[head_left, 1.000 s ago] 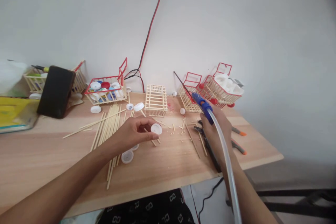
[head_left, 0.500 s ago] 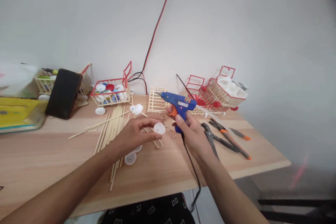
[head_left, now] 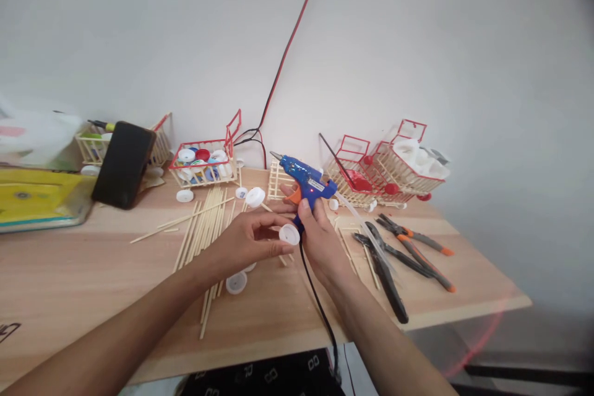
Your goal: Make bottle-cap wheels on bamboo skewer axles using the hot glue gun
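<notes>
My left hand (head_left: 245, 240) pinches a white bottle cap (head_left: 289, 234) between thumb and fingertips, a little above the wooden table (head_left: 83, 278). My right hand (head_left: 320, 238) grips a blue hot glue gun (head_left: 304, 178) by its handle, a finger near the orange trigger. The nozzle points up and to the left, above the cap. A clear glue stick sticks out behind the gun, and its black cord (head_left: 320, 309) drops over the table's front edge.
Bamboo sticks (head_left: 204, 229) and loose white caps (head_left: 236, 283) lie left of my hands. A bare stick basket (head_left: 277, 178), a red-rimmed basket of caps (head_left: 204, 164), stick carts (head_left: 399, 164), pliers (head_left: 408, 247), a black phone (head_left: 123, 164) and a yellow tray (head_left: 37, 198) stand around.
My right hand has brought the glue gun in from the right and turned its nozzle leftward, close above the cap. The left hand has kept the cap almost still.
</notes>
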{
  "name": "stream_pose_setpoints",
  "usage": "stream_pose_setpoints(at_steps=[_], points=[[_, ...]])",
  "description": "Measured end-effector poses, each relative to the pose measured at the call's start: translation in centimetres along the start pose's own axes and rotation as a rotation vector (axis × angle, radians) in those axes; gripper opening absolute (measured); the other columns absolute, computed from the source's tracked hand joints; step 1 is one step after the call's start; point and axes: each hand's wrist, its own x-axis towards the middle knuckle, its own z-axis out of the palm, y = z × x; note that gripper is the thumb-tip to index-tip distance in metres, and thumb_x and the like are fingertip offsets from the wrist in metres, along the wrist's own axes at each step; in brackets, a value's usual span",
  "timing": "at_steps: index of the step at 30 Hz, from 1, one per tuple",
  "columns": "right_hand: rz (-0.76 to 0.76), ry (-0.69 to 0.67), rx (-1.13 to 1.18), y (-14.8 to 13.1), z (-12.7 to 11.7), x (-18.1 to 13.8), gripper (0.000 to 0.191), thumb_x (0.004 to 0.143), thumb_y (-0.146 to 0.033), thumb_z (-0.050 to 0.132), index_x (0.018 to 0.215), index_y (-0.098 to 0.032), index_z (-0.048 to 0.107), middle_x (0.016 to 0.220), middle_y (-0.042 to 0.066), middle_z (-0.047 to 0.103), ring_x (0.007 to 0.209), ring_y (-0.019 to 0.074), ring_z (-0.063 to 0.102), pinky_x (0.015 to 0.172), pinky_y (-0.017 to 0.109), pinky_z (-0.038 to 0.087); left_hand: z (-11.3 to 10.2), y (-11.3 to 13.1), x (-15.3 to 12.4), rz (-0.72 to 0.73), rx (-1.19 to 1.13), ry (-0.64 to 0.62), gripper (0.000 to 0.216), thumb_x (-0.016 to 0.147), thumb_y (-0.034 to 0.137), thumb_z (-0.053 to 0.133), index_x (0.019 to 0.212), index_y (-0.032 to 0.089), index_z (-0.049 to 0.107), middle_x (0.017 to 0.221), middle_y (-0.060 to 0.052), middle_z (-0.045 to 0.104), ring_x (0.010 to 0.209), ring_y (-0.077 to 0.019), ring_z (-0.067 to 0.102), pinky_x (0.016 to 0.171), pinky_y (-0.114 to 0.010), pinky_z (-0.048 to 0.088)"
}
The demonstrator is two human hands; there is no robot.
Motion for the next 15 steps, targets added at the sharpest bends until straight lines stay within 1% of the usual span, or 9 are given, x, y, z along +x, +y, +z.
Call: stream_pose_setpoints(at_steps=[2,6,10,13,15], points=[[0.014,0.019,-0.103,-0.11,-0.04,-0.13,0.04,0.09,-0.049,0.045,0.123,-0.028,0.053,0.125,0.002,0.059,0.117,0.0188,0.053,0.098,0.033,0.041,0.04,-0.02,-0.01,-0.027,-0.012,-0.003,0.028,0.069,0.025,0.074,0.093,0.012,0.068,0.1,-0.009,0.066,0.087,-0.0194,0.064,0.076,-0.031,0.053],[0.068,0.032,-0.262,-0.44,-0.01,-0.42,0.043,0.092,-0.052,0.038,0.122,-0.025,0.052,0.117,0.004,0.062,0.114,0.019,0.054,0.096,0.032,0.04,0.13,-0.14,0.11,0.006,-0.023,0.004,0.022,0.071,0.024,0.072,0.09,0.012,0.068,0.099,-0.008,0.064,0.092,-0.0194,0.061,0.081,-0.031,0.051],[0.066,0.034,-0.276,-0.39,0.31,-0.54,0.049,0.092,-0.054,0.034,0.126,-0.022,0.05,0.112,0.005,0.065,0.111,0.0189,0.056,0.096,0.032,0.038,0.09,-0.35,0.17,0.022,-0.03,0.002,0.022,0.073,0.026,0.071,0.09,0.013,0.066,0.102,-0.008,0.062,0.094,-0.0192,0.059,0.082,-0.031,0.05],[0.09,0.068,-0.247,0.01,0.51,-0.61,0.052,0.092,-0.056,0.035,0.131,-0.025,0.047,0.114,0.003,0.065,0.11,0.0195,0.057,0.097,0.033,0.038,0.07,-0.4,0.07,0.032,-0.026,-0.017,0.022,0.077,0.029,0.067,0.093,0.013,0.065,0.105,-0.008,0.06,0.095,-0.0191,0.057,0.085,-0.033,0.048],[0.062,0.075,-0.185,0.32,0.58,-0.68,0.052,0.091,-0.056,0.038,0.132,-0.025,0.047,0.116,0.003,0.064,0.111,0.0204,0.057,0.098,0.034,0.038,0.08,-0.35,0.0,0.05,-0.014,-0.04,0.022,0.08,0.029,0.064,0.095,0.013,0.064,0.102,-0.008,0.06,0.095,-0.0188,0.057,0.087,-0.033,0.046]])
